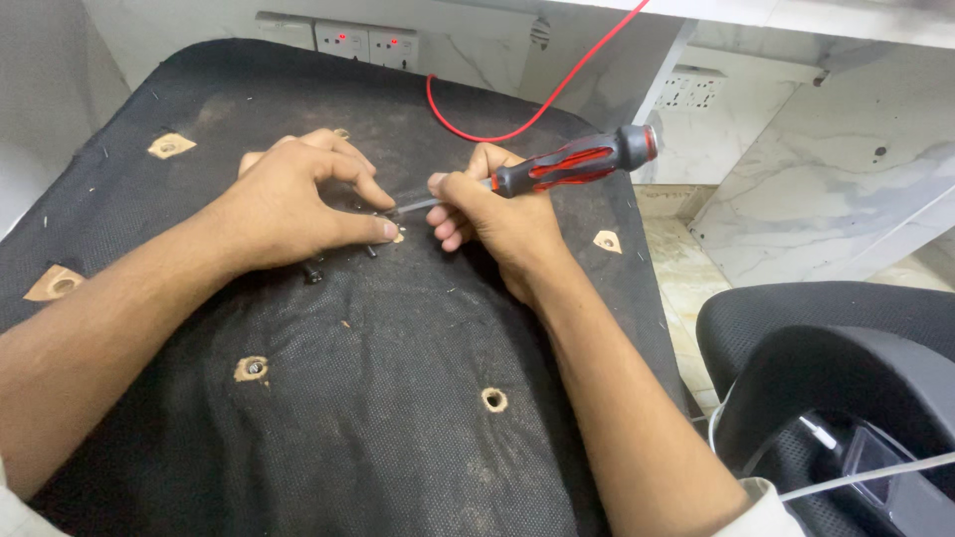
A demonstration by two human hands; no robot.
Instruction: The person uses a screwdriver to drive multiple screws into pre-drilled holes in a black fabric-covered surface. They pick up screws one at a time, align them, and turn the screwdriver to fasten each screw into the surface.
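An upturned chair seat (378, 378) covered in dusty black fabric fills the view, with several screw holes (494, 400) showing bare wood. My right hand (497, 214) grips a screwdriver (577, 161) with a red and black handle; its metal shaft points left toward a hole near the seat's middle. My left hand (293, 204) rests on the fabric with thumb and forefinger pinched at the shaft's tip. Two small dark screws (314, 270) lie just below my left hand.
A red cable (537, 104) loops over the seat's far edge from the upper right. Wall sockets (368, 45) sit behind the seat. A black chair part (846, 368) stands at the lower right on a marble floor (686, 278).
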